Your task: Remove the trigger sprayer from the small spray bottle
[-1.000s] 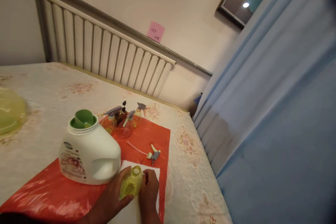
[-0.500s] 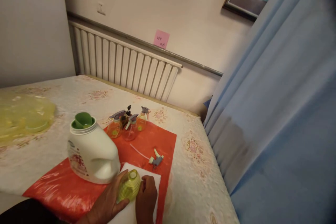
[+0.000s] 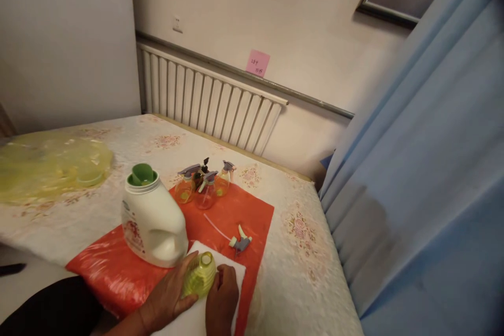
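My left hand (image 3: 168,294) is wrapped round the left side of a yellow-green ribbed spray bottle (image 3: 200,276), whose open neck tilts up and away from me. My right hand (image 3: 223,294) is closed, its curled fingers against the bottle's right side; anything inside them is hidden. Beneath both hands lies a white cloth (image 3: 197,320). The trigger spray head (image 3: 241,243), with its thin tube (image 3: 216,227), rests beyond it on a red plastic sheet (image 3: 258,220). Left of the bottle stands a large cream jug (image 3: 153,226) with a green cap (image 3: 142,174) sitting in its mouth.
Several trigger spray bottles (image 3: 205,197) are grouped at the far end of the red sheet. A yellow plastic bag (image 3: 51,163) lies at the left on the flowered bed surface (image 3: 283,273). A blue curtain (image 3: 425,168) hangs to the right, and a radiator (image 3: 208,100) lines the wall.
The view has swung left, so everything appears shifted to the right. Both hands remain at the bottle with nearly the same grip, and the other things stay in place.
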Motion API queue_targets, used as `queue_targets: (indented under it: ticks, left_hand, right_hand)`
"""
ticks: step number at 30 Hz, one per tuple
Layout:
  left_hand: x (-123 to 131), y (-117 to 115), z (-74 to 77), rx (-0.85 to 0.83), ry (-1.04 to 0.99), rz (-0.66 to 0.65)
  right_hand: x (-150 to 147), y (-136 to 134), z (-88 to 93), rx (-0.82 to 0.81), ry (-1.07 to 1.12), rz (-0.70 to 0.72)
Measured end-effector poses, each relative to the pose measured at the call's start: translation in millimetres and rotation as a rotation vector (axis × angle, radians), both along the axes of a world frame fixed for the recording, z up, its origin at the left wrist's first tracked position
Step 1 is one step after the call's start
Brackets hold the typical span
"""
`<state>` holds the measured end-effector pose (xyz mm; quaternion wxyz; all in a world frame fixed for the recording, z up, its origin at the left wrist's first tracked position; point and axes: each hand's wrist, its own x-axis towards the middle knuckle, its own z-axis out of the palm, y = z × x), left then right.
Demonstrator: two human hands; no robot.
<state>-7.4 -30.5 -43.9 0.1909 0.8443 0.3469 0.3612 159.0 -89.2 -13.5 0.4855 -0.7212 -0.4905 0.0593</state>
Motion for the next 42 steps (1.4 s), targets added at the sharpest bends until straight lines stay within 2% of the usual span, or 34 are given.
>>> queue_targets:
  ticks: [9, 16, 21, 27, 30, 33, 39, 42]
  left_hand:
    - [3.8, -3.4, 5.2, -0.064, -0.006, -0.006]
    - [7.4, -2.6, 7.6, -0.17, -0.057, -0.06]
    - [10.0, -4.8, 26.4, -0.259, -0.13, -0.114]
    - [9.8, -10.3, 52.5, -0.404, -0.231, -0.118]
    - [3.8, -15.3, 59.8, -0.44, -0.278, -0.097]
    - [-4.9, -22.0, 56.6, -0.46, -0.301, -0.059]
    - [-26.7, -38.8, 31.9, -0.536, -0.371, 0.003]
    - [-41.4, -46.1, 28.9, -0.512, -0.393, 0.019]
  right_hand:
    - [-0.7, -4.3, 9.7, -0.104, -0.036, 0.015]
    - [0.6, -1.4, 1.5, -0.067, -0.042, 0.003]
    - [-0.8, -0.6, 1.2, -0.053, -0.046, -0.007]
    - [-3.5, 0.4, 4.7, -0.053, -0.101, -0.028]
    - [-3.7, 0.6, 4.5, -0.055, -0.144, -0.039]
    - [-3.0, 0.3, 3.2, -0.036, -0.175, -0.041]
    - [-3.7, -1.6, 4.3, -0.031, -0.185, -0.035]
    - [-5.1, -2.7, 6.3, -0.045, -0.168, -0.035]
